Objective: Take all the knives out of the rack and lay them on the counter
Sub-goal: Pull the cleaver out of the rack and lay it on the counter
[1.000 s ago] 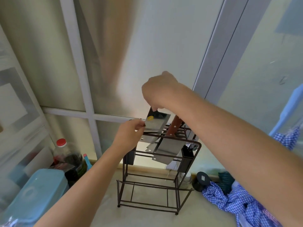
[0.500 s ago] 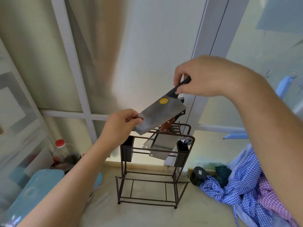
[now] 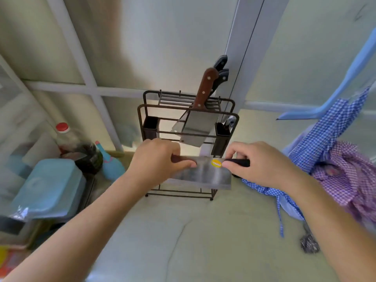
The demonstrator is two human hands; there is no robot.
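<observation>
The counter (image 3: 203, 241) is a pale surface that carries the rack (image 3: 188, 143) at its back edge, against the window frame. Clutter stands along the left edge: a blue bin (image 3: 48, 188) and a bottle (image 3: 71, 143). Checked cloth (image 3: 325, 159) lies at the right edge.

Change: half a second ago the cleaver (image 3: 203, 174) was held high above the rack, tilted. It is now low, in front of the rack, with the blade nearly level and its flat side toward the camera. Whether it touches the counter cannot be told. In my judgement the first knife is clear of the rack and at the point of being laid down.

Remaining: a brown-handled cleaver (image 3: 195, 127) sits in the rack's slots. At least two dark handles (image 3: 221, 70) stand behind it. The task is thus judged to be at an early stage.

Hand pose: both forearms reach forward over the counter. The left hand (image 3: 156, 161) holds the blade's far end, thumb on the near face and fingers curled behind. The right hand (image 3: 262, 165) pinches the black handle at the blade junction, thumb and fingers pressed together beside the yellow sticker (image 3: 216, 163).
</observation>
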